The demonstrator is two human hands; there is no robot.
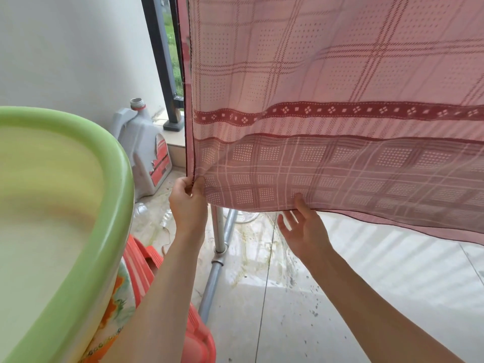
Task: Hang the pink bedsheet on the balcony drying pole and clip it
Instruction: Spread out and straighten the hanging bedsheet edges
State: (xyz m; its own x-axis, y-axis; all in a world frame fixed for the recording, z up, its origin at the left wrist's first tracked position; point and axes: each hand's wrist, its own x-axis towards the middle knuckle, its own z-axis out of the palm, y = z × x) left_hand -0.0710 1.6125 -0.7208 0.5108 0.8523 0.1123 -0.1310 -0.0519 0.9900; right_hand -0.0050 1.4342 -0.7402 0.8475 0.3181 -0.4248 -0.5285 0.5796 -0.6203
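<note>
The pink checked bedsheet (327,100) hangs down across the upper right of the head view, with a dark red patterned band and a darker lower border. Its top and the drying pole lie above the frame. My left hand (187,203) pinches the sheet's lower left corner between thumb and fingers. My right hand (303,229) is just under the bottom hem, fingers spread and straight, its fingertips touching the fabric from below. No clips are in sight.
A big green basin (115,195) fills the left foreground, resting on a red plastic stool (199,334). A grey plastic jug (144,153) stands by the white wall. A metal rack leg (218,231) rises from the wet tiled floor (327,310). A dark balcony railing post (162,61) stands behind.
</note>
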